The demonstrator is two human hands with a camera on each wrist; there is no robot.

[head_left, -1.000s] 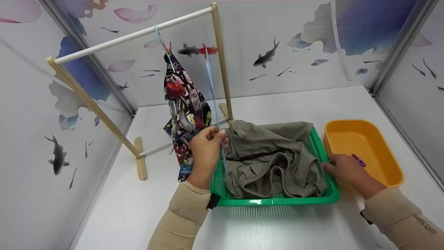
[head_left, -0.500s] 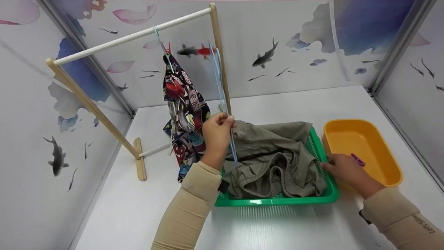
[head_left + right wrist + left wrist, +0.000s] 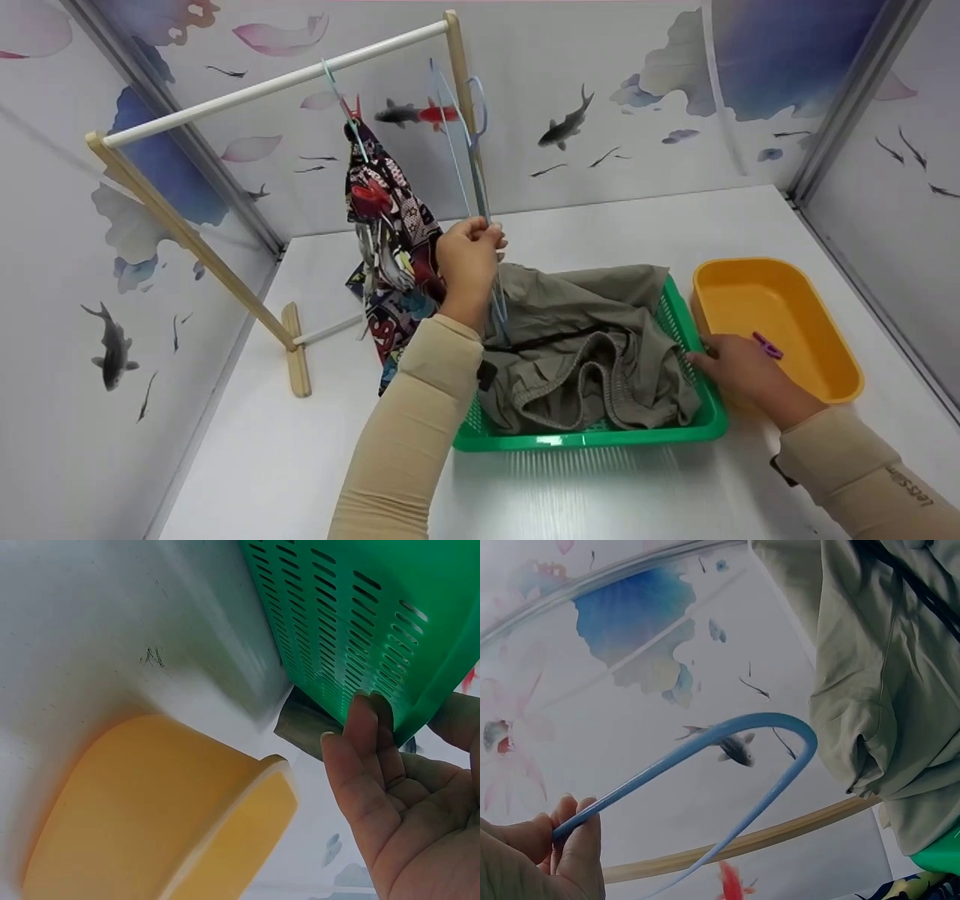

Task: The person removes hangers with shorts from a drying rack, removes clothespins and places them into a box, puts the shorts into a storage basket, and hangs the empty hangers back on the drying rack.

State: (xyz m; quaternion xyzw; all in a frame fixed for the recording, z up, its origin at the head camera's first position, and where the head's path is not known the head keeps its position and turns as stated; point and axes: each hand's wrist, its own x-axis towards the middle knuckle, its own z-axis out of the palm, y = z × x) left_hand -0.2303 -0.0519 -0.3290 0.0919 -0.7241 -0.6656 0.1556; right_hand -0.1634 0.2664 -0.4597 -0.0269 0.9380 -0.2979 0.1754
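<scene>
My left hand [image 3: 470,259] pinches a thin blue clothes hanger [image 3: 667,763] between thumb and fingers. The hanger stands tilted beside the rack's right post, its lower end over the basket; in the left wrist view one bent end is close up. My right hand [image 3: 750,367] grips the right rim of the green basket [image 3: 592,440]. In the right wrist view its fingertips [image 3: 362,709] lie against the outer wall, with the thumb across the rim. A crumpled grey-green garment [image 3: 570,315] with an elastic waistband fills the basket.
On the left stands a wooden rack with a white rail [image 3: 262,86]. A patterned garment [image 3: 390,247] hangs there from a mint hanger [image 3: 334,79] with a red clothespin [image 3: 352,109]. A yellow tub [image 3: 817,315] at the right holds a purple clothespin [image 3: 766,345].
My left hand has risen and moved slightly right with the blue hanger, which has turned so more of its outline shows. My right hand stays at the basket rim.
</scene>
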